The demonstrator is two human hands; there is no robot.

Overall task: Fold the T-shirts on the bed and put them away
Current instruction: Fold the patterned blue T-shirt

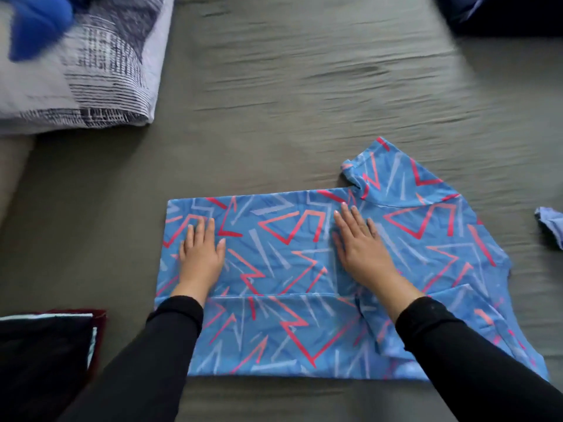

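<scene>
We can only half make out the blurry dark clothes (499, 16) cut off top right, but there's one blue patterned T-shirt (292, 269) on the grey bed (304, 102), with our left hand (202, 254) and right hand (362, 245) pressing flat-fingered on it.

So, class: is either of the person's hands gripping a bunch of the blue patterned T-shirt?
No: the left hand and right hand both lie flat, fingers straight, on the blue patterned T-shirt.
</scene>
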